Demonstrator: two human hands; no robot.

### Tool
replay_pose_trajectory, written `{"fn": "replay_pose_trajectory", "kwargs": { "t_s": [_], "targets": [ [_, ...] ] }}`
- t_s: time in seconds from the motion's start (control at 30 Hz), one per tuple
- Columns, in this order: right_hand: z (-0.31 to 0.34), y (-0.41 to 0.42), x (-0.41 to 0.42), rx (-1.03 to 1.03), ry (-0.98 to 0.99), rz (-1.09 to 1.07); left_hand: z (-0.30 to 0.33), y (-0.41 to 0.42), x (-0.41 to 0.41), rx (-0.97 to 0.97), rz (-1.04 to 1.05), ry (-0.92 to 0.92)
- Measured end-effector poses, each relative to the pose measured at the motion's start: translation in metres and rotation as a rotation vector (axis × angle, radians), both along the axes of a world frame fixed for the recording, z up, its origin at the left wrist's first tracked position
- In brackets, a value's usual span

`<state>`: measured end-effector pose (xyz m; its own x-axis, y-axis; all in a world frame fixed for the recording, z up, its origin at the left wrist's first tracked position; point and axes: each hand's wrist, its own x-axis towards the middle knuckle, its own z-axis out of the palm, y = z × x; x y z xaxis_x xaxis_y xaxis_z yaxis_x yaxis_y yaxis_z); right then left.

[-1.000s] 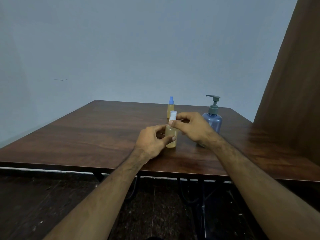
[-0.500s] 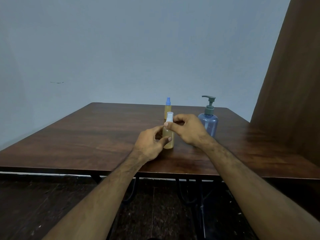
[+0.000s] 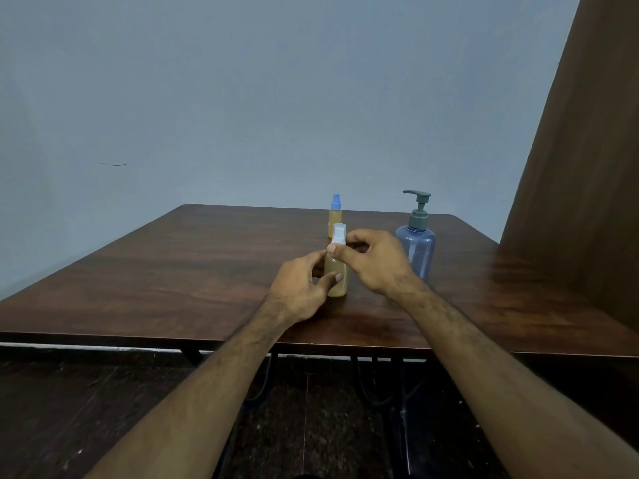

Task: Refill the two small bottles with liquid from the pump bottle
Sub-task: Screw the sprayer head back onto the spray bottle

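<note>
Dark wood-grain tabletop [image 3: 179,271] under a pale blue-grey wall [image 3: 242,98], a brown wooden panel [image 3: 587,167] rising at the right side. Near the middle of the tabletop, toward its near edge, stands the white-capped small bottle [image 3: 337,285], upright, its base on the wood, holding amber liquid most of the way up the body. Left hand [image 3: 297,288] comes in from the left and takes the bottle's body, thumb across the front at mid-height, fingers curled around the far side; grip closed on the body. Right hand [image 3: 373,261] comes in from the right, thumb and forefinger pinched at the neck just under the white spray cap [image 3: 339,233], other fingers loosely curled behind; grip closed on the cap's collar. The cap sits on the bottle; whether it is loosened cannot be told. Behind this bottle, farther along the tabletop and nearly in line with it, stands the blue-capped small bottle [image 3: 335,216], upright, also amber inside, its lower part hidden by the nearer cap. To the right, just beyond the right hand, stands the pump bottle [image 3: 416,243], translucent blue body, grey-green pump head with the spout pointing left; its liquid level is not clear. Both forearms bare. Dark floor [image 3: 103,409] and metal table legs below the near edge.
</note>
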<state>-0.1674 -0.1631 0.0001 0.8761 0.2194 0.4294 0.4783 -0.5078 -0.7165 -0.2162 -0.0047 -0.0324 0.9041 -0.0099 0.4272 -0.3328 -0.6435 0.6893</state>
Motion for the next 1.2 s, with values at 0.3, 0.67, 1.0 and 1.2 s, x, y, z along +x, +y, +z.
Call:
{"fn": "replay_pose_trajectory", "kwargs": {
  "t_s": [0.3, 0.67, 1.0, 1.2],
  "targets": [
    [-0.001, 0.004, -0.017, 0.013, 0.014, -0.018, -0.001, 0.001, -0.003, -0.001, 0.013, -0.024],
    [-0.015, -0.09, -0.017, 0.213, -0.009, -0.437, -0.003, -0.001, 0.001, -0.128, 0.174, -0.063],
    [-0.03, -0.078, 0.004, 0.163, 0.097, -0.254, -0.006, 0.0, 0.007, -0.08, 0.161, -0.033],
    [-0.029, -0.079, 0.001, 0.163, 0.123, -0.265, -0.004, 0.001, 0.007, -0.055, 0.229, -0.057]
  ]
}}
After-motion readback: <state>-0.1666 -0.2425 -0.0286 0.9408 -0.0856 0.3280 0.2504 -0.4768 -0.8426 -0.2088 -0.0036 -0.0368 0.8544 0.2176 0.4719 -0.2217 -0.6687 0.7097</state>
